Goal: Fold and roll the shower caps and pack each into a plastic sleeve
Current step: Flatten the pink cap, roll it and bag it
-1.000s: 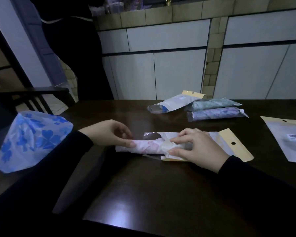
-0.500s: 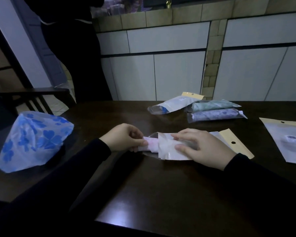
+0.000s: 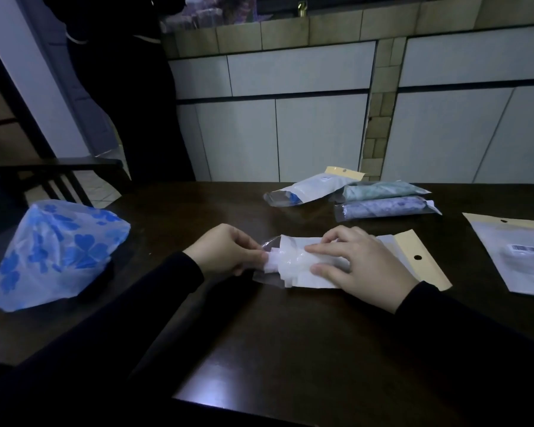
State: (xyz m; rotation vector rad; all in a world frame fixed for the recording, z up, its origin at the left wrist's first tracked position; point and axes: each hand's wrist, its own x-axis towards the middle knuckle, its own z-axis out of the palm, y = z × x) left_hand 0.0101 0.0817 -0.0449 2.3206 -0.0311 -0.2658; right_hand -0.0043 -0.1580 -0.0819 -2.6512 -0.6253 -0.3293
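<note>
Left hand (image 3: pixel 225 252) pinches the rolled cap's (image 3: pixel 273 261) tail, right hand (image 3: pixel 359 261) pins the plastic sleeve (image 3: pixel 392 251) with flat fingers — final push home needed.

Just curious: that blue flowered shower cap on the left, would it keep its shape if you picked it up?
Probably not. The blue flowered shower cap looks like thin, see-through film, creased and slumped in a loose mound, so it would likely sag and feel very light. It seems unlikely to roll, though the glossy table might let it slide.
</note>
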